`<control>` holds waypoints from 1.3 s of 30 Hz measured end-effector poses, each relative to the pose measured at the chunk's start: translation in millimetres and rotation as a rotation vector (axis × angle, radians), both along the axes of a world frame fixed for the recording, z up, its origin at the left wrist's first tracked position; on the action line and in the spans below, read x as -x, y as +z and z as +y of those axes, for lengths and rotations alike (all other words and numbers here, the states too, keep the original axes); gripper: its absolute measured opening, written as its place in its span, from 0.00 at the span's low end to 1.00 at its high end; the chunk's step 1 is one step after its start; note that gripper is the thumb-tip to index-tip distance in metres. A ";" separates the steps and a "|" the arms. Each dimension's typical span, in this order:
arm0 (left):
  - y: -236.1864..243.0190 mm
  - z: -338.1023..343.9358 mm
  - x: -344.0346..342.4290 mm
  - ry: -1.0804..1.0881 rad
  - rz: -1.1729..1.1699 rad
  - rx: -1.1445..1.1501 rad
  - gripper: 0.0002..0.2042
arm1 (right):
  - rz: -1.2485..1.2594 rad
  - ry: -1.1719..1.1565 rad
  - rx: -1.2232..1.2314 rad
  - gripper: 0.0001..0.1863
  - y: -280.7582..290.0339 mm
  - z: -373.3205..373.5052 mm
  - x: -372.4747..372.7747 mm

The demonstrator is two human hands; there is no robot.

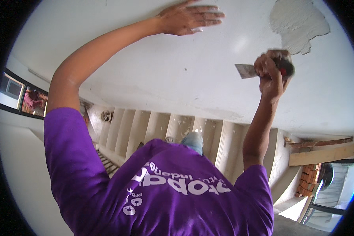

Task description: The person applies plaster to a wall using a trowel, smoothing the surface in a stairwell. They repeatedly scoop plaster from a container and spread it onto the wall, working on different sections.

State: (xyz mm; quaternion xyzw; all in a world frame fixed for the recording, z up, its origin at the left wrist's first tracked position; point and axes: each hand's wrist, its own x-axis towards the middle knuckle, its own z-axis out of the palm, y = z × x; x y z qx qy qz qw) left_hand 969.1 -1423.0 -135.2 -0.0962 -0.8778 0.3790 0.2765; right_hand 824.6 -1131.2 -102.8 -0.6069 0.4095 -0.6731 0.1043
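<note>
1. Left hand, spread wide, before white wall.
2. Putty knife, gripped in right hand, near rough grey patch on wall.
3. Pale stairs, below.

So both arms are raised, forearms bare. The left arm has a proper bend at the elbow, with the forearm slanting up and over to the right, wrist pretty much in line with it. Left hand is up near the top edge, fingers stretched out rightward with gaps between them, kinda blurry. Right forearm goes up steeply, and the right hand sits lower than the left, fingers curled into a grip.
</note>
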 end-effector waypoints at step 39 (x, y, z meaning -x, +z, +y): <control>159.2 -49.4 -50.9 -0.005 0.947 -0.141 0.27 | 0.246 0.059 0.255 0.17 129.9 -102.0 -40.9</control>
